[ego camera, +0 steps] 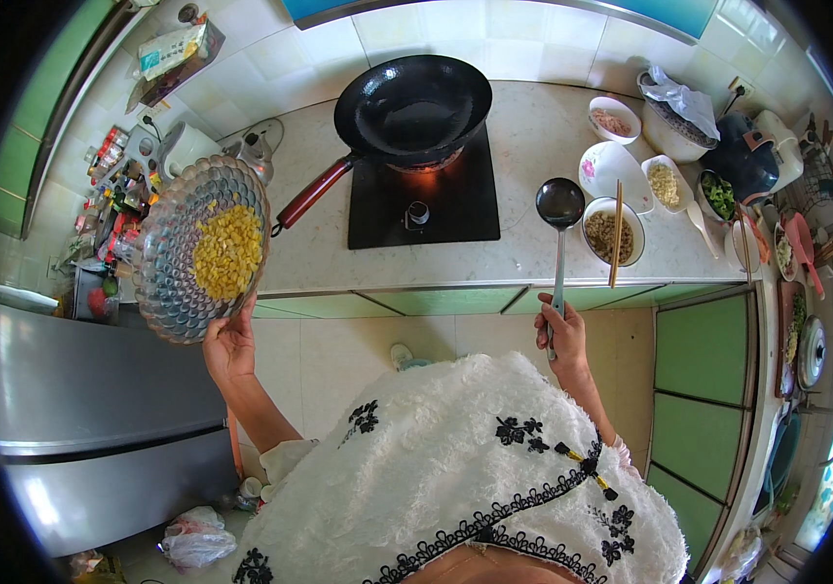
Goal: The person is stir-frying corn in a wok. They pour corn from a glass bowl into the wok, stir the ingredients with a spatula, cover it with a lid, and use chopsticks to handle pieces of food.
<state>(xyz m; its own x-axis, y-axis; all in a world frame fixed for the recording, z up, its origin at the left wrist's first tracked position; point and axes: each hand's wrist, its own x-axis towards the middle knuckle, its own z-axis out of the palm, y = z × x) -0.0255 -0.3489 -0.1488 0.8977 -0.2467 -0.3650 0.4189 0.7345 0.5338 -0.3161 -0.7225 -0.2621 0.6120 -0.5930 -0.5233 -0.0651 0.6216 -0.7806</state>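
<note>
My left hand (231, 342) grips the lower rim of a round glass plate (168, 255) with a beaded texture, which holds yellow corn kernels (228, 252). My right hand (562, 332) is closed around the handle of a metal ladle (561, 204), its bowl pointing away from me. A black wok (413, 109) with a red-brown handle (314, 196) sits on a black electric cooktop (423, 212) that glows orange beneath it. Right of the ladle, wooden chopsticks (616, 233) rest across a bowl of brown minced food (608, 232).
Several more bowls stand at the right, including a white flowered bowl (610, 171), chopped garlic-like bits (663, 184) and greens (718, 196). A kettle (252, 155) and condiment bottles (113, 212) stand left. A grey refrigerator (102, 387) is at lower left, a pot lid (811, 352) far right.
</note>
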